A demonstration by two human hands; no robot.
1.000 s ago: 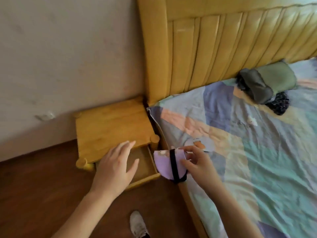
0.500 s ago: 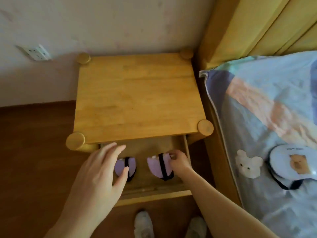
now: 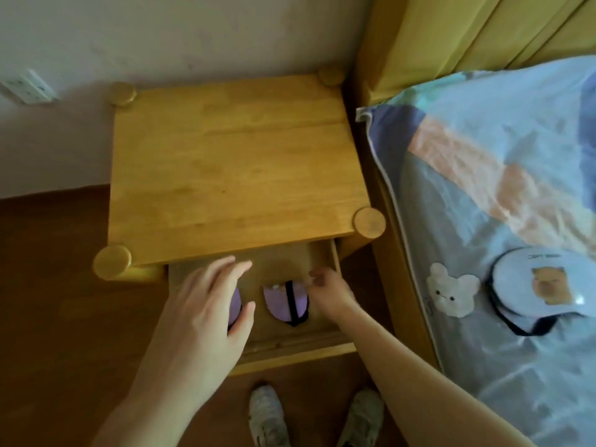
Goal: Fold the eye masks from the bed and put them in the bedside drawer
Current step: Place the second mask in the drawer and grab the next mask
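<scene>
Two masks stowed: a folded purple eye mask (image 3: 285,301) lies on the floor of the open drawer (image 3: 300,345); a second purple mask (image 3: 234,305) shows partly under the left hand.
Right hand (image 3: 329,290): fingers loosely curled at the folded mask's upper right edge, apparently just letting go; whether they touch it I cannot tell.
Left hand (image 3: 206,314): spread flat, holding nothing, hovering over the drawer's left half.
Left on the bed (image 3: 516,195): a pale blue mask with a bear print (image 3: 545,285), strap out, unfolded.
Doing it well: lift the right hand straight up so the fold stays closed; keep the drawer pulled out of the bedside table (image 3: 232,175) for the next mask.
</scene>
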